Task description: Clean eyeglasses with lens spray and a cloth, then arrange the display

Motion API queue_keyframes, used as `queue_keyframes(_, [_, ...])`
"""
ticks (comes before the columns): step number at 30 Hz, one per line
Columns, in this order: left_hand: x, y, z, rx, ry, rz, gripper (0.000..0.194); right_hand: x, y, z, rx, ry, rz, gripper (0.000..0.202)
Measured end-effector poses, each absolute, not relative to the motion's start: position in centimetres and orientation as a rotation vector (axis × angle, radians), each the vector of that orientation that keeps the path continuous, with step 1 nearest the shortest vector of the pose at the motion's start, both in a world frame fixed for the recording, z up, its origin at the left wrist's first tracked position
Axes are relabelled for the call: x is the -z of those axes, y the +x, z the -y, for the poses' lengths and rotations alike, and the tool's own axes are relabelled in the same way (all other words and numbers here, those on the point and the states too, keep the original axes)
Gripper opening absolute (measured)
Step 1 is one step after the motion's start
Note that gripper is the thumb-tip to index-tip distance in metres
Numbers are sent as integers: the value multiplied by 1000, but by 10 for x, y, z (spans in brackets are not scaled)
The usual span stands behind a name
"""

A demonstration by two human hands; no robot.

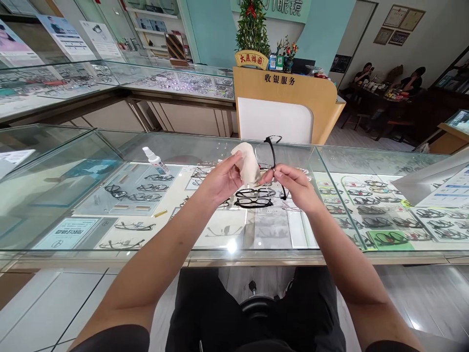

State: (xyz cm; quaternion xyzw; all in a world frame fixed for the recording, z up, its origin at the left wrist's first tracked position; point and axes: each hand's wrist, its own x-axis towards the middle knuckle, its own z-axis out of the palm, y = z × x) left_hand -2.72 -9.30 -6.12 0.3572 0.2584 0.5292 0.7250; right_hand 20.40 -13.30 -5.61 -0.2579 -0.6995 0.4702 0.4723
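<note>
My left hand [229, 176] pinches a cream-coloured cloth [246, 164], raised above the glass counter. Just beside it, my right hand [293, 182] grips a pair of black-framed eyeglasses [271, 149], turned on edge, with one lens close to the cloth. Whether cloth and lens touch I cannot tell. Below my hands, black eyeglasses [253, 202] lie at the counter, with another dark pair [256, 192] just behind them. A white spray bottle [156, 160] stands on the glass to the left of my left hand.
The glass display counter [120, 248] holds rows of eyeglasses. White printed sheets [439, 183] stand at the right. Beyond is a wooden cashier desk [286, 88] with a plant [252, 29]. Two people sit at a table in the far right background.
</note>
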Motion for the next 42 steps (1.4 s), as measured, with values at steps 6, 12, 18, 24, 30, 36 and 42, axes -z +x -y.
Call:
queue_keyframes(6, [53, -32, 95, -1207, 748, -477, 31, 54, 204, 134, -1145, -661, 1707, 39])
queue_keyframes(12, [57, -31, 95, -1226, 916, -525, 58, 54, 202, 134, -1214, -629, 1693, 39])
queue_keyframes(18, [67, -29, 94, -1269, 960, -499, 63, 56, 199, 134, -1228, -652, 1732, 43])
queue_keyframes(24, [67, -20, 100, -1321, 995, -521, 65, 61, 195, 135, -1208, -657, 1744, 42])
queue_keyframes(30, [64, -13, 105, -1421, 1033, -584, 67, 64, 190, 135, -1190, -693, 1729, 45])
queue_keyframes(36, [61, -14, 109, -1427, 1099, -613, 64, 66, 186, 136, -1203, -636, 1768, 45])
queue_keyframes(42, [65, -16, 110, -1461, 1244, -574, 47, 66, 185, 136, -1213, -645, 1766, 48])
